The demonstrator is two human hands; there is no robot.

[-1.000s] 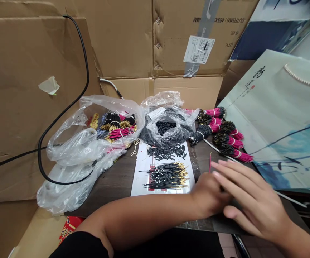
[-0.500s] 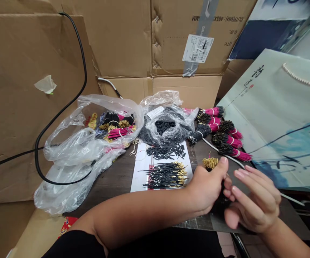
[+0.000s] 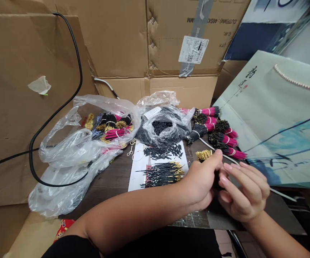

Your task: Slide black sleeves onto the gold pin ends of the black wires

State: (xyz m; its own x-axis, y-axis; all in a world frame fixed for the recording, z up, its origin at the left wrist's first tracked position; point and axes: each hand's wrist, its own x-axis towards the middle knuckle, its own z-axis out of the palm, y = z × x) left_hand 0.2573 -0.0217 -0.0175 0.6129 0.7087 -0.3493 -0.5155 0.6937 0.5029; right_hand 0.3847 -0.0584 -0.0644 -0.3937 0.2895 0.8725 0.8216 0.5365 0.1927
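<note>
My left hand (image 3: 202, 181) is wrapped round a bundle of thin wires with gold terminals (image 3: 203, 155), which stick out above the fist. Most of the bundle is hidden behind the hand. Close on its right is my right hand (image 3: 247, 195), fingers half bent and thumb apart, the fingertips beside the bundle; whether they touch it I cannot tell. To the left of my left hand, loose black wires with gold ends (image 3: 161, 174) lie side by side on a white sheet (image 3: 135, 179). Short black sleeves (image 3: 165, 152) are scattered above them.
An open clear bag of black sleeves (image 3: 163, 127) stands behind the sheet. Tied pink and black wire bundles (image 3: 226, 139) lie at right, near a large paper bag (image 3: 284, 122). Plastic bags (image 3: 61, 186) and a black cable (image 3: 81, 71) are at left. Cardboard (image 3: 117, 39) walls the back.
My right hand has come nearer to the left fist, its fingers more bent. The left hand keeps its hold on the wire bundle. The whole view has shifted slightly.
</note>
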